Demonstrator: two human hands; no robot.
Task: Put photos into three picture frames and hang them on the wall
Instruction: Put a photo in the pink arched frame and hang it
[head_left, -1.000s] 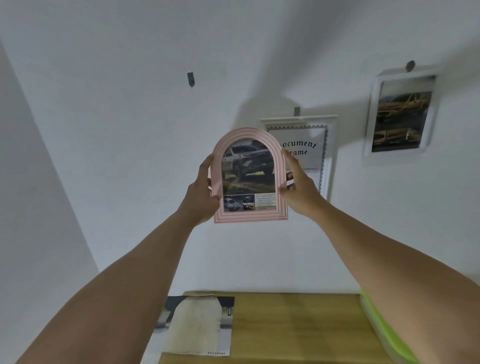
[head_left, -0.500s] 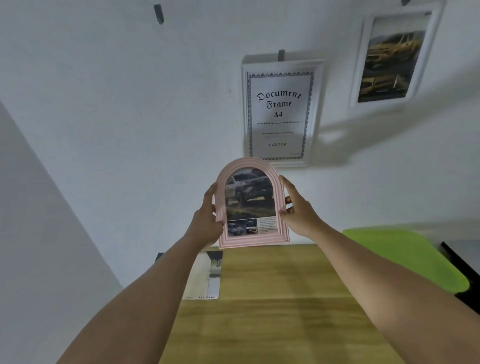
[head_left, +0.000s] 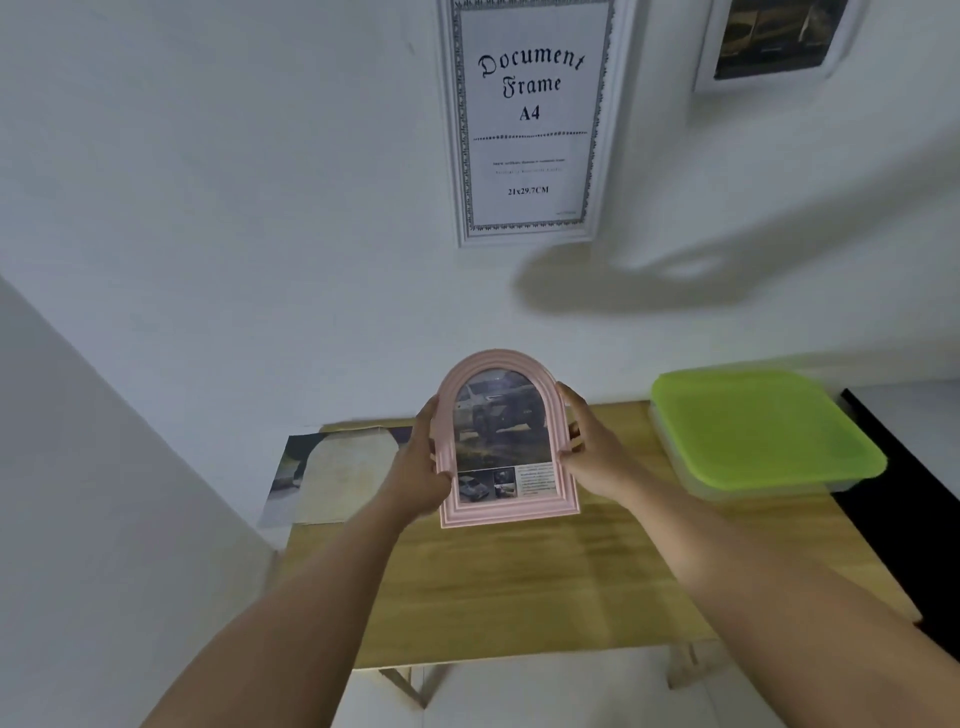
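Both hands grip the pink arched frame (head_left: 506, 447) with a car photo upright above the wooden table (head_left: 519, 587), left hand (head_left: 418, 475) curled on its left edge, right hand (head_left: 592, 449) on its right edge, below the white document frame (head_left: 527, 119) hung on the wall.

Arched frame (head_left: 506, 447) held upright above the rear half of the tabletop (head_left: 519, 587), between the left hand (head_left: 415, 467) at its left edge and the right hand (head_left: 592, 452) at its right edge. On the tabletop, left of the arched frame: a sheet of paper (head_left: 332, 478) lying flat at the rear left corner. Right of it: a lidded box (head_left: 758, 431) at the rear right corner. Behind the tabletop: the wall (head_left: 260, 208), on which a document frame (head_left: 524, 119) hangs above the arched frame, with a second picture frame (head_left: 774, 41) to its right, cut off by the top of the view.
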